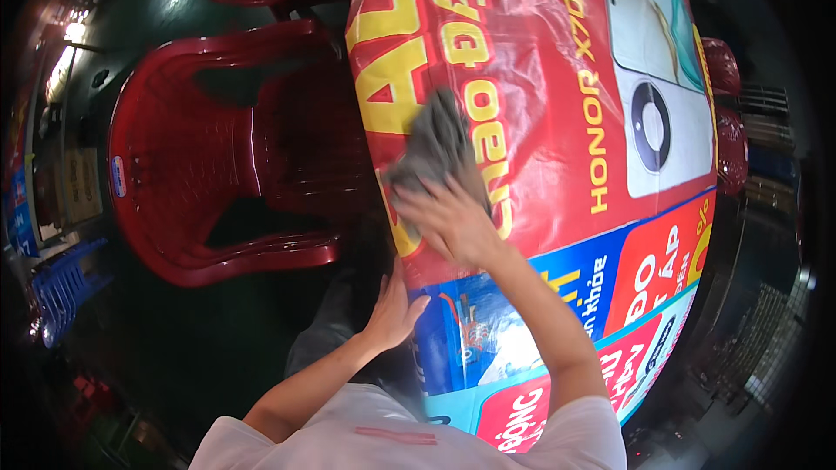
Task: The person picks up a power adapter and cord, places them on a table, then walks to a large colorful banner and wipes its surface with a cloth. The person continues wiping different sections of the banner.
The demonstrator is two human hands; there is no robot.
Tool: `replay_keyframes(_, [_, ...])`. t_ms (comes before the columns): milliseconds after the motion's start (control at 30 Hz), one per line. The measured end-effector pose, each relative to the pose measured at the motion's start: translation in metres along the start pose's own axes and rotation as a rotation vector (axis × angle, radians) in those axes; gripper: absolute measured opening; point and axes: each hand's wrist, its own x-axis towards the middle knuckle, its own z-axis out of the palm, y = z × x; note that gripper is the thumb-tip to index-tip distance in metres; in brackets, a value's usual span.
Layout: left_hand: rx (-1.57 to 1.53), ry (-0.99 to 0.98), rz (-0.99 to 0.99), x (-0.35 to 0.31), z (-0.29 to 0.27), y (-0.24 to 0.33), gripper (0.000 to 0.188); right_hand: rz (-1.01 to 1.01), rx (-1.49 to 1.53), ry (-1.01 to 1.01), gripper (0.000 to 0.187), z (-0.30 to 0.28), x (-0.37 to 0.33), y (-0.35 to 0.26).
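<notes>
one grey cloth [440,135] lies rumpled on the tabletop [531,35], near its left edge, over the red part of a glossy printed cover [544,148]. wiping looks to be the step in hand: the right hand [453,218] rests on the cloth's near end with its fingers fanned out, though i cannot tell whether any of them pinch a fold. the left hand [396,309] has its fingers released and spread at the tabletop's edge, with nothing visible in them. the next move probably calls for light, flat pressure, so that the cloth glides without dragging the wrinkled cover along. the cloth looks soft, thin and dull, bunched into creases, its far end narrowing to a blurred tip.
</notes>
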Motion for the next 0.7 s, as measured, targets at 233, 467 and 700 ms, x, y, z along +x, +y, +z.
replay_keyframes(233, [0.137,0.012,0.044,0.005,-0.005,0.001,0.089,0.525,-0.225,0.283,0.06,-0.047,-0.152,0.014])
replay_keyframes(467, [0.168,-0.004,0.08,0.008,-0.005,-0.003,0.096,-0.209,-0.07,0.076,0.037,-0.019,0.006,0.039])
replay_keyframes(700, [0.437,-0.464,-0.187,0.021,-0.057,0.043,0.092,0.052,-0.204,0.411,0.036,-0.098,0.194,0.174])
